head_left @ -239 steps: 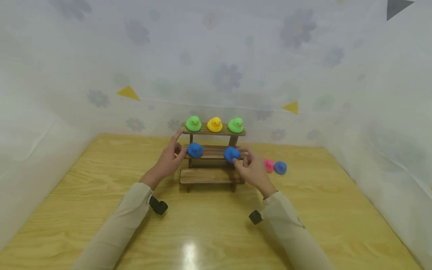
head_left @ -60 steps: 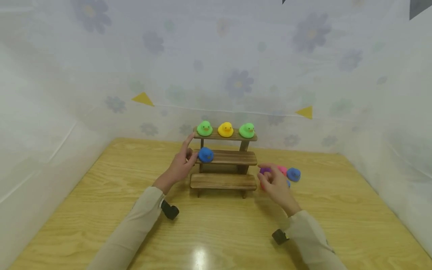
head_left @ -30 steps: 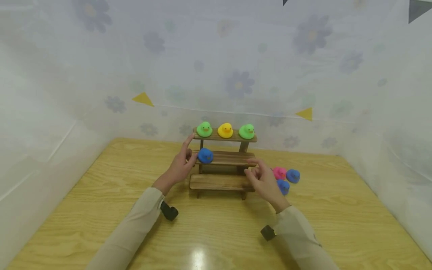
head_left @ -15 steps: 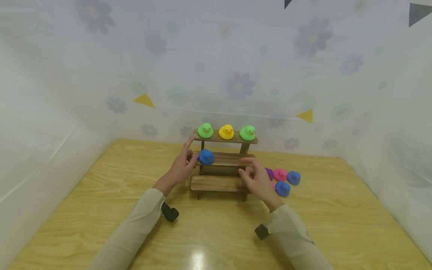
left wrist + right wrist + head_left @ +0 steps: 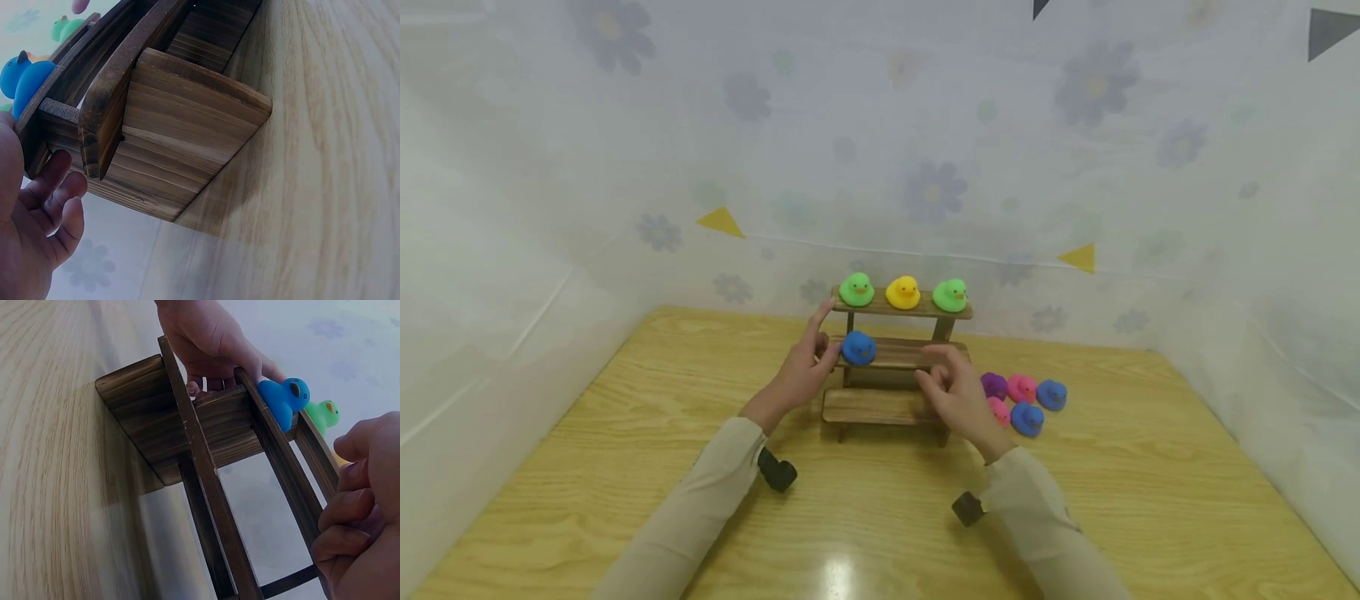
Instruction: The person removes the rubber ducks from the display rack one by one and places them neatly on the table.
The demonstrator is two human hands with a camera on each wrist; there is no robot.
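My left hand [image 5: 796, 373] grips the left end of a three-tier wooden shelf [image 5: 880, 405]. Its index finger reaches up to the top board, and its thumb lies beside a blue rubber duck [image 5: 858, 348] on the middle tier. In the left wrist view, other fingers curl near the shelf's side. My right hand [image 5: 958, 396] hovers before the right part of the middle tier, thumb and index finger apart. No duck shows in it in the right wrist view. On the top tier sit a green duck [image 5: 856, 290], a yellow duck [image 5: 903, 293] and another green duck [image 5: 951, 296].
Several ducks stand on the table right of the shelf: a purple duck [image 5: 993, 386], a pink duck [image 5: 1022, 387], a blue duck [image 5: 1052, 395], and more pink and blue ones. Patterned cloth [image 5: 932, 192] closes off the back and sides of the wood-grain table [image 5: 715, 517].
Eight seconds ago my right hand held a blue duck at the middle tier's right; that spot is now bare. The hand has since moved from the table ducks leftward to the shelf. The left hand stays put.
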